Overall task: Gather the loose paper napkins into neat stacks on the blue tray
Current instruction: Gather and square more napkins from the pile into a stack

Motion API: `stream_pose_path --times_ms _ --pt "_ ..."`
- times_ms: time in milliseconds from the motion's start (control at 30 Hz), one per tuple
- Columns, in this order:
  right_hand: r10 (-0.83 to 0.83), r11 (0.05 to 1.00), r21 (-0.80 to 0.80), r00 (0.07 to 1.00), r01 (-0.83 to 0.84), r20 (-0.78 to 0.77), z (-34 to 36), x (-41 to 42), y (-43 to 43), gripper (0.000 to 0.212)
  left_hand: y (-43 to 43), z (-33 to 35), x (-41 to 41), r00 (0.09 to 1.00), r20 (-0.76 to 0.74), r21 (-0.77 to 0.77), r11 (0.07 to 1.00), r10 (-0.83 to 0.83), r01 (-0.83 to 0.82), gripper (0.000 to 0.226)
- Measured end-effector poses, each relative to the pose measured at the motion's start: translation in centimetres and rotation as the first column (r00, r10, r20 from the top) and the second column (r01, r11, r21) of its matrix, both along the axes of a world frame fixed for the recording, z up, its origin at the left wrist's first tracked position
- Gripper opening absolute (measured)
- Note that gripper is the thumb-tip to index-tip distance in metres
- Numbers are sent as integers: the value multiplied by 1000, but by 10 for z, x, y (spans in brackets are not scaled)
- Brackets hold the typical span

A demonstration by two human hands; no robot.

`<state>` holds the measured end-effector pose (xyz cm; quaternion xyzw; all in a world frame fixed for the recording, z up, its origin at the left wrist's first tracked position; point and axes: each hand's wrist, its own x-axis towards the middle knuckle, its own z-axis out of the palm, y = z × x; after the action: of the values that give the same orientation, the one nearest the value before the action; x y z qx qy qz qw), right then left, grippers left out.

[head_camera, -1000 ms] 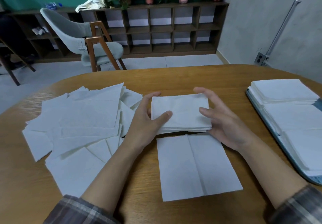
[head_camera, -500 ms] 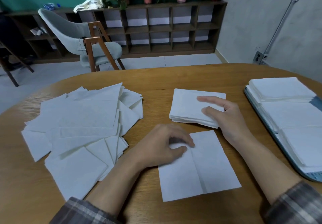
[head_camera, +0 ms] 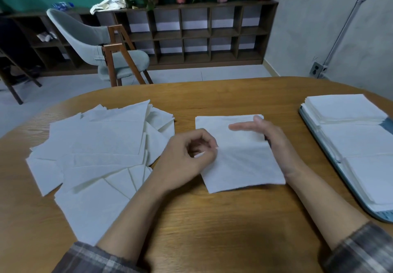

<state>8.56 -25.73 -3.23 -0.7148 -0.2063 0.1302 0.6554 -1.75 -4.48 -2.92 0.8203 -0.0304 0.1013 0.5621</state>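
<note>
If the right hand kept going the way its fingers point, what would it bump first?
Probably the left hand, pinching a napkin by its corner just past the fingertips of the right hand. Height is hard to judge; if it cleared that hand, the loose napkin pile comes next.

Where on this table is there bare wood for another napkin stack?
Bare: the strip between the small stack and the blue tray, the far band behind them, the near edge between the forearms. Crowded: the left, under the loose napkins, and the centre, where the left hand and right hand handle a napkin.
</note>
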Motion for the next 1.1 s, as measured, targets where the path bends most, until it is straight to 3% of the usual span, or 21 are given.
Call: stream_pose_path --times_ms 100,200,300,400,467,667,867,1100 --pt "148 986 101 967 -130 -209 -5 0 0 79 4 4 3 991 15 -70 989 132 -131 13" --pt "225 968 153 957 -198 -184 -13 4 3 96 11 2 6 972 42 -67 972 229 -226 9" --pt "169 980 135 972 -148 -162 -15 2 6 77 14 -2 8 961 36 -62 960 275 -273 8" --pt "116 992 71 987 -108 -114 -17 -1 8 39 13 -4 10 946 29 -73 945 323 -320 8" --pt "110 993 49 990 -106 -87 -13 -5 9 25 12 -4 12 938 24 -109 933 347 -343 8" --pt "89 996 21 994 -88 -56 -8 -10 12 37 6 -4 14 927 28 -152 918 375 -367 8" --pt "57 998 -7 996 -58 -70 -9 -13 16 21 5 -12 18 920 34 -176 908 391 -379 8" --pt "37 999 23 998 -36 -47 -9 -12 17 26 1 -14 16 920 82 -102 921 384 -376 14"
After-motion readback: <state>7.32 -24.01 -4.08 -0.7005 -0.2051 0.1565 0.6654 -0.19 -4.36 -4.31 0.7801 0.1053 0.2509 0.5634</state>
